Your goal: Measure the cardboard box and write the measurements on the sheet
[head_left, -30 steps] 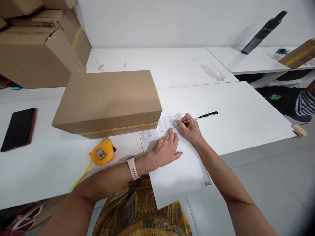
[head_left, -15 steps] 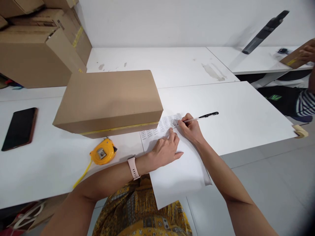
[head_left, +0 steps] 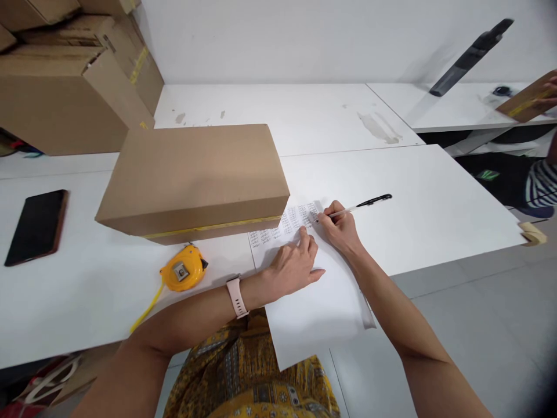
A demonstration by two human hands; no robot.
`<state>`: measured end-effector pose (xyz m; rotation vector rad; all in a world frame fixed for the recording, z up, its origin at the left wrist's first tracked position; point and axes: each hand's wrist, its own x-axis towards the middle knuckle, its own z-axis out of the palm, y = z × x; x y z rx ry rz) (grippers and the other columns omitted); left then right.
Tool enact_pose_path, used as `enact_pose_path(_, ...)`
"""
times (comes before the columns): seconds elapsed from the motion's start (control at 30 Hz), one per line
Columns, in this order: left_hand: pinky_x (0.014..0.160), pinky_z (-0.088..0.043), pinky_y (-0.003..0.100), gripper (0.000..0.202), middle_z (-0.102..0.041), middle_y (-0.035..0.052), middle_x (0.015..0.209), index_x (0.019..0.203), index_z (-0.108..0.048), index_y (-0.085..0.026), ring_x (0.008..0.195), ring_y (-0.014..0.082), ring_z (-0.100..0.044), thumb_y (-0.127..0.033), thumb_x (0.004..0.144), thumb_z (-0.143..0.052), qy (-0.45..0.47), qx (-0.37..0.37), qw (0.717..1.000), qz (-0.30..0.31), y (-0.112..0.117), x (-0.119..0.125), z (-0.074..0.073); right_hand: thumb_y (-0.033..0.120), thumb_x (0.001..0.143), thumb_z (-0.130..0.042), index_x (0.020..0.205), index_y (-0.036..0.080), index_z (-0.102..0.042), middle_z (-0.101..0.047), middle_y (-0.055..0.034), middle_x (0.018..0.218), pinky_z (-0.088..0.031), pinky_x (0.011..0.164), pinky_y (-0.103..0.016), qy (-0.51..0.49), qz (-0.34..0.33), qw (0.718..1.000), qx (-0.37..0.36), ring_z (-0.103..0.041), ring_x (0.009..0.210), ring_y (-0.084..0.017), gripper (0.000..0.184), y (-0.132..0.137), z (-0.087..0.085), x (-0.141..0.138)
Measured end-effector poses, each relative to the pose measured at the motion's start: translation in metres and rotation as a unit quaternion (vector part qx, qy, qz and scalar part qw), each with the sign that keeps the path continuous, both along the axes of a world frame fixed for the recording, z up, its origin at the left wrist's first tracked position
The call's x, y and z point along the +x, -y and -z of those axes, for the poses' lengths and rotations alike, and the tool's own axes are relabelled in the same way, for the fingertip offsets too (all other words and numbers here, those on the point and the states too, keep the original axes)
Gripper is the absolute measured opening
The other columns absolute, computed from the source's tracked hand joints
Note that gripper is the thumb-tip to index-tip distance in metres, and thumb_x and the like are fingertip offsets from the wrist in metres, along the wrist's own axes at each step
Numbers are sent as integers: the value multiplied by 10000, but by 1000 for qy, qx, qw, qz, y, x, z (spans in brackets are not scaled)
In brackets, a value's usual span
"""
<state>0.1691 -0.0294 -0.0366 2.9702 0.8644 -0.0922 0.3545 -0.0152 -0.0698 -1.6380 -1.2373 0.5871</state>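
A white sheet of paper (head_left: 304, 325) with columns of small handwriting lies on the table and hangs past its front edge. My right hand (head_left: 340, 227) is closed around a pen (head_left: 365, 204), its tip at the written columns and its black end pointing right. Flat on the paper rests my left hand (head_left: 292, 264), index finger stretched towards the writing and thumb apart. A closed cardboard box (head_left: 195, 171) with yellow tape on its side stands behind my left hand, covering a corner of the sheet. Left of that hand lies an orange tape measure (head_left: 184, 269), its yellow blade partly out.
A phone (head_left: 37, 227) lies on the left of the white table (head_left: 418, 203). Cardboard boxes (head_left: 52, 98) are stacked at the back left. A dark bottle (head_left: 467, 61) stands at the back right, near another person's hand on a cardboard piece (head_left: 524, 104).
My right hand and the pen have shifted slightly right along the writing. My left hand stays in place on the paper. The other person's hand at the far right has moved.
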Motion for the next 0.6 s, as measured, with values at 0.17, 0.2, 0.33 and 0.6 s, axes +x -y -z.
enact_pose_path(0.17,662,-595,349,767,-378,334,1590,1500,-465,-21,847,280,-755,-605,1004,-470,-20,3,1000,-3,0,0,-3,416,942,-550,904,246,-542,-569,23,734,-405,598,-296,38,96,992,70,-499,620,-144,175,-6,5,13)
enact_pose_path(0.2,664,-595,350,768,-374,331,1595,1505,-459,-20,848,281,-756,-604,1006,-467,-25,4,1000,-4,0,1,-4,409,962,-514,964,246,-566,-610,5,797,-430,640,-309,76,112,988,79,-538,671,-156,171,-6,6,17)
enact_pose_path(0.33,693,-596,348,746,-348,323,1613,1513,-450,-26,908,294,-758,-580,1013,-473,-30,0,999,-17,6,-3,-9,274,961,-411,1036,247,-646,-655,-58,961,-459,805,-373,232,154,959,55,-571,916,-227,248,-4,12,38)
enact_pose_path(0.6,820,-586,381,300,-707,126,1284,1219,-665,-204,1116,288,-679,-388,1013,-547,133,-41,990,-39,27,-83,-32,50,811,-380,1285,224,-679,-675,-140,1114,-427,915,-457,339,156,926,-52,-527,1052,-309,587,-2,19,46)
